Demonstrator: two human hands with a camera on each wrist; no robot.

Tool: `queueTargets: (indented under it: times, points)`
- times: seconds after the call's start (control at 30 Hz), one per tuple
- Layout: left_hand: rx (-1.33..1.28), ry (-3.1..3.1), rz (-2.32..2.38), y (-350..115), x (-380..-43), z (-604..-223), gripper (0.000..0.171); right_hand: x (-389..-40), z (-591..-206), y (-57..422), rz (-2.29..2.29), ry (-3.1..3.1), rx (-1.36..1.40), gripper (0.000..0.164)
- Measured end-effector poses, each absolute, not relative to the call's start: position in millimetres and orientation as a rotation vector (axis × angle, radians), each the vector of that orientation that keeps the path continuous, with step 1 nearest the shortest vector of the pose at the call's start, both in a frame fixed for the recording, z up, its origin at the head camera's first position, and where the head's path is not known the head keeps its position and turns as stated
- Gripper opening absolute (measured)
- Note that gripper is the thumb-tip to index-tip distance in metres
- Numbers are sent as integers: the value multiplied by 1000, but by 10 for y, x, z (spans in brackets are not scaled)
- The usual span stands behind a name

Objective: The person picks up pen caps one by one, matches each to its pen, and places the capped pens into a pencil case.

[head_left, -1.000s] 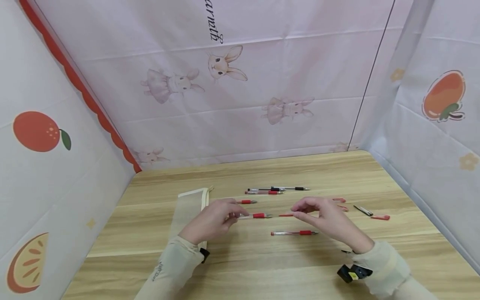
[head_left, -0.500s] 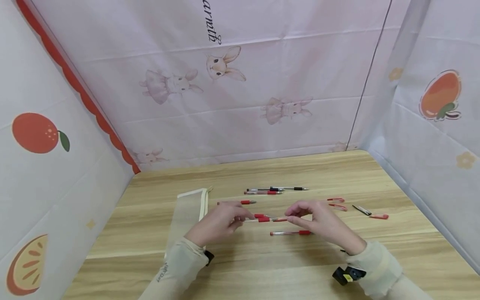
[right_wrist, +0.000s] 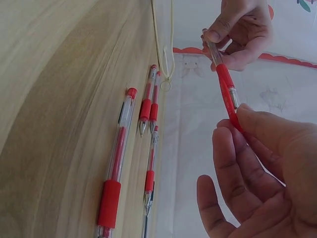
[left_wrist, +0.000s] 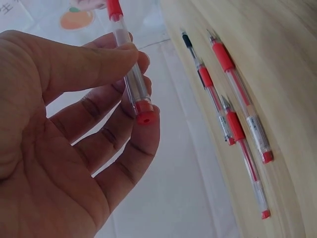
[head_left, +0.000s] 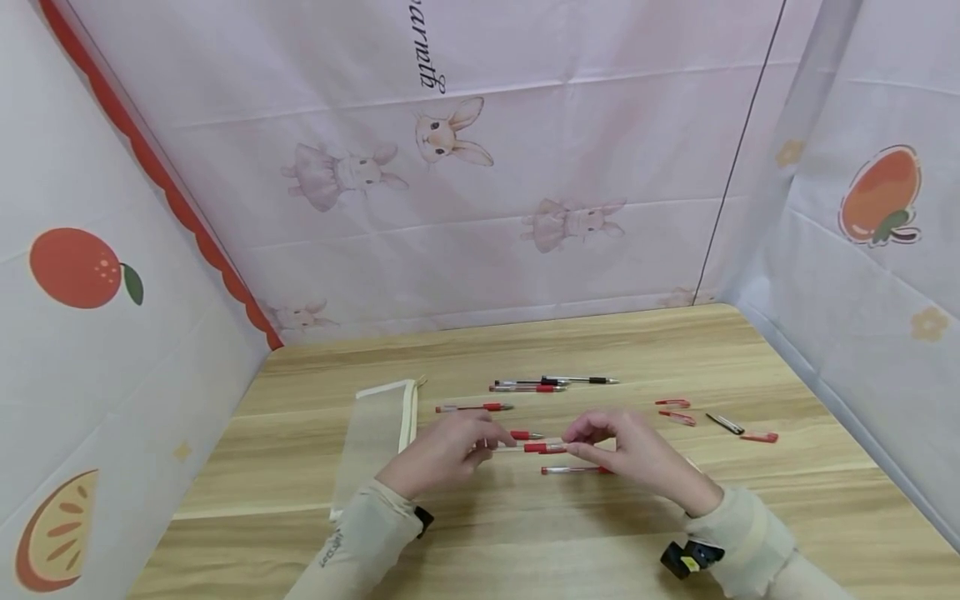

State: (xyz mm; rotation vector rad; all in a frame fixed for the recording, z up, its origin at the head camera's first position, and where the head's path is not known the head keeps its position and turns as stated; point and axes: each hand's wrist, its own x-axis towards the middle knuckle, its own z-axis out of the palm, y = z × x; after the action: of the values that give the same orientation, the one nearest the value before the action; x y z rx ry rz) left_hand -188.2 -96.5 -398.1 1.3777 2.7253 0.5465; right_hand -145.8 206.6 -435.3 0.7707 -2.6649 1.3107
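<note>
Red pen (right_wrist: 224,76) held, I note, above the table (head_left: 480,542), left of the loose caps (head_left: 761,437) — left hand (head_left: 448,448) pinching its rear, right hand (head_left: 633,450) pinching the red-clipped cap (right_wrist: 228,101) at its tip — presumably so both ends line up.

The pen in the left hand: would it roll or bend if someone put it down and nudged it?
The held pen would likely roll, since its clear barrel and red end plug look round. It probably wouldn't bend, as it runs straight. It seems light, being slim and pinched by the left hand.
</note>
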Motion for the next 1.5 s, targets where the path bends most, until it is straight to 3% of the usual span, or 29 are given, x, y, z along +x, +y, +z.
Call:
queueTargets:
  times: [0.47, 1.5]
  points:
    - [1378, 2646, 490, -895, -1909, -4007, 40, -1457, -4333, 2043, 1281, -2769, 727, 7]
    - [1298, 2464, 603, -896, -2085, -4115, 45, -1478, -4426, 1976, 1100, -2660, 814, 9]
